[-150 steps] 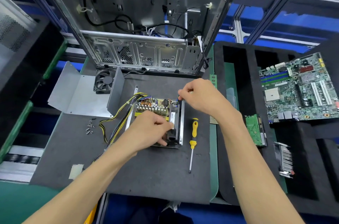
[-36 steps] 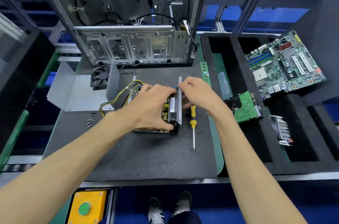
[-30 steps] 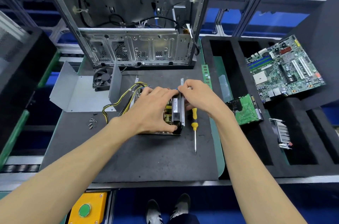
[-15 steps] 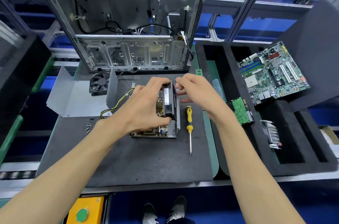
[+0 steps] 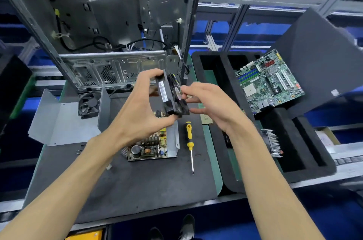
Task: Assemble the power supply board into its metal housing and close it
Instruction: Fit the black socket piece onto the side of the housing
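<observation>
A: Holding a black fan [image 5: 170, 95] above the mat, the left hand [image 5: 137, 115] is gripping it with the thumb under the lower edge and the fingers curled over the top edge. The fan is standing on its edge, lifted up in the air.

B: And the right hand [image 5: 211, 103]?

A: It is meeting the fan from 3 o'clock. Its thumb and first finger are pinching something small at the fan's face, near the round label. What it is pinching, I cannot tell; the other fingers are lying loose and half open.

B: Where is the power supply board [image 5: 150, 146] lying?

A: It is sitting in the open metal housing [image 5: 173, 139] on the dark mat [image 5: 137, 184], at 6 o'clock from the fan, partly hidden by the left wrist. The housing wall is standing up on its 3 o'clock side.

B: Anything beside it?

A: A yellow screwdriver [image 5: 189, 142] is lying just at 3 o'clock of the housing, tip pointing toward the person. A bent metal cover [image 5: 60, 121] with a second fan [image 5: 88, 104] is resting at 9 o'clock. An empty computer case [image 5: 121, 43] is standing at 12 o'clock, and a motherboard [image 5: 270, 82] is leaning on the black foam tray [image 5: 306, 163] at 2 o'clock.
</observation>
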### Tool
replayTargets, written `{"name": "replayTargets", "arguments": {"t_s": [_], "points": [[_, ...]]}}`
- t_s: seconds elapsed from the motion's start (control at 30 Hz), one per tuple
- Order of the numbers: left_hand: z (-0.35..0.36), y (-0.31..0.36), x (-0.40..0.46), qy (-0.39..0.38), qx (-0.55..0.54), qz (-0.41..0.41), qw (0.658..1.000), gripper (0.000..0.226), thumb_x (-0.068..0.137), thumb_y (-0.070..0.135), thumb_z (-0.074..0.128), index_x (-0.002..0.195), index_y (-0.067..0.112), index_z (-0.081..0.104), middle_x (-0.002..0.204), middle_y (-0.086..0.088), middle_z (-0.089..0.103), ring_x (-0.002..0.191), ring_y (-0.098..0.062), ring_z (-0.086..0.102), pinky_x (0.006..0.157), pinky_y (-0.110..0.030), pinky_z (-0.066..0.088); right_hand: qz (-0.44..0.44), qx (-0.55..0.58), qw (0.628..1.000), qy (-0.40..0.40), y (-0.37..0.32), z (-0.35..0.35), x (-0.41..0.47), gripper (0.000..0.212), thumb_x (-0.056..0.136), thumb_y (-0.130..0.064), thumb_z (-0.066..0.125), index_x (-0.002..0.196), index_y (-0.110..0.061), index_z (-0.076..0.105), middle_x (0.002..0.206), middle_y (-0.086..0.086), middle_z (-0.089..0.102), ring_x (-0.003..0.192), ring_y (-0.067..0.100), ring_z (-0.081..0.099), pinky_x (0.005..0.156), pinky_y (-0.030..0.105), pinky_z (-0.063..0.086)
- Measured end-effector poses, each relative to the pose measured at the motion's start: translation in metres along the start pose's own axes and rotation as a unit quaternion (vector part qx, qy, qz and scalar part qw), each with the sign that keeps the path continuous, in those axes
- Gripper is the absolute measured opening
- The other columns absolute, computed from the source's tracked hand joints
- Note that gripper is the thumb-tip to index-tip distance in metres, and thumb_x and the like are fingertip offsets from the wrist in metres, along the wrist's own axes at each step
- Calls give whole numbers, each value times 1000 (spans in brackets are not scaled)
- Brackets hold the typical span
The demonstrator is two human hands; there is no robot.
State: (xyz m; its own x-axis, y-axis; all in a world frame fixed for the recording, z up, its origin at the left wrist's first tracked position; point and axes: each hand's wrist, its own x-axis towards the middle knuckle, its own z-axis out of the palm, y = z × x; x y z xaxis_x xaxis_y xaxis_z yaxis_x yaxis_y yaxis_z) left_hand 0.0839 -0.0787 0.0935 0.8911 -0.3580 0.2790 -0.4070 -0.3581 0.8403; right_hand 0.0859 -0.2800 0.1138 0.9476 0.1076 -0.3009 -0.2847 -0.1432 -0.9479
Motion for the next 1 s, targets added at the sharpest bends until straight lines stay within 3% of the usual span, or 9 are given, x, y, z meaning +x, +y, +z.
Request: {"name": "replayTargets", "arguments": {"t_s": [0.1,0.2,0.3,0.4,0.6,0.67,0.73,0.83,1.0], "points": [[15,19,21,13,-83,-4,996,87,70,20,87,139,27,33,135,-5,57,112,-18,67,101,-40,51,5,47,998,28,6,-26,-7,30,99,-29,66,70,-25,64,82,-10,69,88,11,64,79,31,48],[41,33,44,-10,-97,15,995,85,72,19,84,140,26,33,136,4,54,113,-14,66,102,-29,49,-6,101,992,81,18,-55,-11,30,100,-23,66,71,-18,62,85,3,64,86,18,60,73,33,53],[70,35,68,-57,-33,19,998,88,73,26,86,142,29,31,140,12,43,123,-10,56,103,-24,47,4,66,985,157,35,-84,-8,21,99,-22,68,82,-14,58,94,9,64,85,19,65,74,36,62],[104,27,97,-88,33,6,996,89,72,30,85,142,29,30,142,11,39,117,-9,53,98,-32,50,17,-15,981,191,53,-113,-1,9,100,-25,66,98,-17,68,101,2,72,97,17,70,93,44,60],[166,2,152,-130,103,-42,985,88,76,22,84,144,23,28,145,5,36,114,-17,52,95,-31,45,17,-148,974,171,68,-165,32,29,108,-31,48,124,-25,72,108,-1,72,100,21,68,96,47,55],[183,-5,168,-136,100,-64,984,89,76,25,84,145,24,28,146,5,35,113,-17,53,96,-34,48,5,-178,968,175,72,-181,47,33,109,-29,43,112,-22,75,74,4,61,65,13,56,72,30,56],[201,-13,180,-155,117,-70,978,90,76,28,84,145,23,27,147,6,36,117,-20,54,99,-39,48,2,-217,955,202,75,-194,63,46,110,-27,41,81,-3,68,53,-3,34,46,8,33,48,23,30],[223,-28,192,-180,175,-99,963,91,73,32,83,144,23,27,146,3,40,117,-30,57,103,-46,45,12,-215,957,194,82,-207,85,54,110,-29,41,60,-9,35,51,-4,28,44,10,30,48,29,22],[242,-54,202,-181,292,-121,931,91,69,39,84,142,18,34,138,-3,51,121,-27,49,105,-42,30,23,-214,965,147,96,-218,110,44,108,-31,43,70,-11,54,67,8,57,59,10,40,62,31,34]]}}
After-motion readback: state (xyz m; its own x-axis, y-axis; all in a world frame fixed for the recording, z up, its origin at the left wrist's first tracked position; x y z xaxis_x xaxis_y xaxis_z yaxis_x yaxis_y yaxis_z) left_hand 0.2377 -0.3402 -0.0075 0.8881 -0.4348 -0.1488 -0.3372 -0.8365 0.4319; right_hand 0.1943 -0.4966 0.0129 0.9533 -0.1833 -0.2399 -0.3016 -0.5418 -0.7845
